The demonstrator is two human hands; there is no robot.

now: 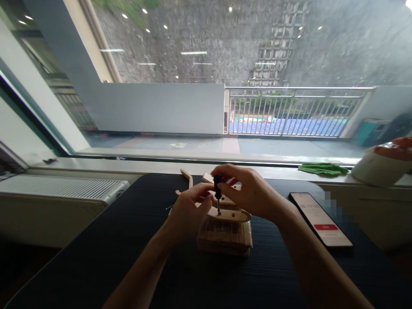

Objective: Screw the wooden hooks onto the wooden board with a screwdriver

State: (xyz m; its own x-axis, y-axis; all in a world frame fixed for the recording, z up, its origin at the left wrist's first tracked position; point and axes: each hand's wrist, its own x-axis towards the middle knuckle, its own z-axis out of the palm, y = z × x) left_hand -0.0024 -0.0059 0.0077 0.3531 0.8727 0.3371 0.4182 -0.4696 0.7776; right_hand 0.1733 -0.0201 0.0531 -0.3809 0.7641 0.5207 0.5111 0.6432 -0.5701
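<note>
A small wooden model (pixel 230 213) made of flat light-wood pieces rests on a brown box (pixel 225 238) on the black table (pixel 135 257). My right hand (pixel 249 193) is closed around a short screwdriver with a black handle (pixel 218 184), held upright with its tip down on the wooden piece. My left hand (pixel 189 206) pinches the left part of the wooden model and steadies it beside the screwdriver. More wooden strips (pixel 187 177) stick out behind my hands.
A phone (pixel 318 219) with a lit screen lies on the table to the right. On the window sill sit a green cloth (pixel 323 168) and a white object (pixel 376 169) touched by another person's hand (pixel 394 148). A radiator (pixel 64 189) stands at left.
</note>
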